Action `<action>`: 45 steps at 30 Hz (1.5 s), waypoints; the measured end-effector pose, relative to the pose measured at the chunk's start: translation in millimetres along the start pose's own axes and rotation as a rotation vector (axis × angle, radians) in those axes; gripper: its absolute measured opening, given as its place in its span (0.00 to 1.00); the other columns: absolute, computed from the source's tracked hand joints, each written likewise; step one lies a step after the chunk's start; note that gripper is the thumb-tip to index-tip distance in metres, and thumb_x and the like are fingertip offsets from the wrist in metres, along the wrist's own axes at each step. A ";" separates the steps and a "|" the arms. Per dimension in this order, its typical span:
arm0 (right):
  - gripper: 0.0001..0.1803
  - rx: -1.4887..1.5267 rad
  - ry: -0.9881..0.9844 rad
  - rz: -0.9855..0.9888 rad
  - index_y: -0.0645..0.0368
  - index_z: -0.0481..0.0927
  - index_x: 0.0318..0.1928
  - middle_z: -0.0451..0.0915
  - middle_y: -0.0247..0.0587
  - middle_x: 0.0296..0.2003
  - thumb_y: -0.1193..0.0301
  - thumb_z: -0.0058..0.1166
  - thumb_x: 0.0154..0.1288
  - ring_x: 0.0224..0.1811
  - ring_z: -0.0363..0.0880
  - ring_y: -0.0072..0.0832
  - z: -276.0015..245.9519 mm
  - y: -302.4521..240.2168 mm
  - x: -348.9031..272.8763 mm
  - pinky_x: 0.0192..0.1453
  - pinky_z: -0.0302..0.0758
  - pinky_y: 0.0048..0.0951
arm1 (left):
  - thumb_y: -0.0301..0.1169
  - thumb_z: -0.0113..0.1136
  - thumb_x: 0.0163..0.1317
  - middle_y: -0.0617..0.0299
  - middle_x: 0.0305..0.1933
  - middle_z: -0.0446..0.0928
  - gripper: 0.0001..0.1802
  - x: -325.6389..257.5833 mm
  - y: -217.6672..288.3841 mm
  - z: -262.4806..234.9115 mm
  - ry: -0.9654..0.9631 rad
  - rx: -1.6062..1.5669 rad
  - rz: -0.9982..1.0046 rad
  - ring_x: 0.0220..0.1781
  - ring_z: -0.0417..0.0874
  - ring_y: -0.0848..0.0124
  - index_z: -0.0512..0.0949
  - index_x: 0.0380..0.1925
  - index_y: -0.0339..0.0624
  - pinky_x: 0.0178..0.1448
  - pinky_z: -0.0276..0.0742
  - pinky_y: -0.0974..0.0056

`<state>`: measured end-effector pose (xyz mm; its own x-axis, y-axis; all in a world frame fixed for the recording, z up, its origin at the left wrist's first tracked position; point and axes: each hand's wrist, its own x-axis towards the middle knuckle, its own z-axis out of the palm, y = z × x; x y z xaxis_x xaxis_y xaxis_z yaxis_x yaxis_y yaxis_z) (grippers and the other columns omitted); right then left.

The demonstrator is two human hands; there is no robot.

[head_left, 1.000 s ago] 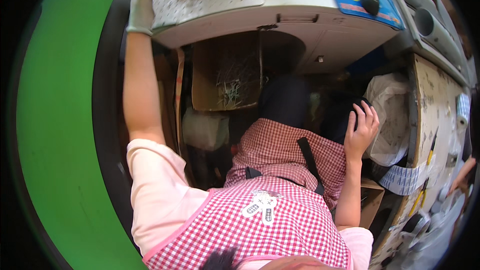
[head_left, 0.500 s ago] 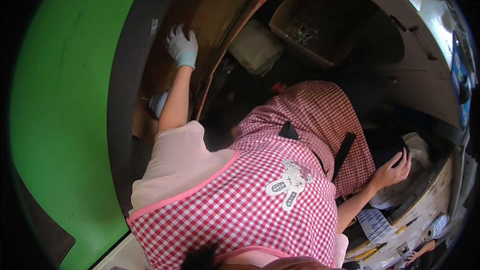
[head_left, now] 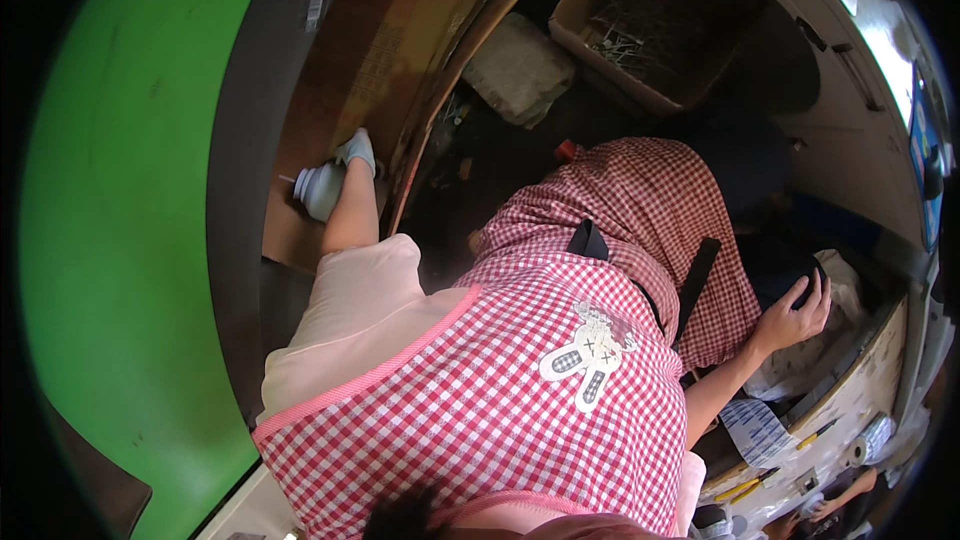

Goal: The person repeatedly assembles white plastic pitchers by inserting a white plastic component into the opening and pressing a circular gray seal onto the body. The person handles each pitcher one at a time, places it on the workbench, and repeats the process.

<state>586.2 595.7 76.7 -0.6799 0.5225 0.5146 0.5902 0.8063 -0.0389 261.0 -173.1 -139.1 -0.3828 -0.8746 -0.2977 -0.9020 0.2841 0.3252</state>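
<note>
My left hand, in a whitish glove, is low over a brown cardboard surface on the left. Its fingers are foreshortened and mostly hidden, so what they hold, if anything, does not show. Close beside the glove and forearm lies a pale, ribbed-necked bottle with a thin spout, partly covered by the forearm. My right hand is bare. It rests on dark cloth at the right, its fingers bent and slightly apart with nothing gripped.
An open box with thin white pieces stands at the far side, near a grey-beige block-shaped bundle. A green panel fills the left. Yellow-handled tools lie on a worktop at lower right, where another person's hand shows.
My left hand has drawn back from farther up the cardboard to beside the bottle, and its spread fingers no longer show. My right hand stays on the dark cloth. The view has shifted slightly.
</note>
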 end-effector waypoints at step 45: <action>0.18 1.224 0.058 1.091 0.66 0.78 0.53 0.80 0.40 0.35 0.65 0.43 0.79 0.31 0.78 0.25 -101.5 355.5 -28.6 0.32 0.73 0.22 | 0.52 0.87 0.37 0.32 0.60 0.81 0.32 -571.6 250.0 -150.8 -1.204 -0.581 2.401 0.60 0.85 0.39 0.84 0.35 0.42 0.62 0.82 0.45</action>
<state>859.6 839.2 135.1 -0.1645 0.9696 -0.1810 0.0561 -0.1740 -0.9831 284.4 338.6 247.7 -0.1051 0.8048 0.5841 0.7232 -0.3413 0.6004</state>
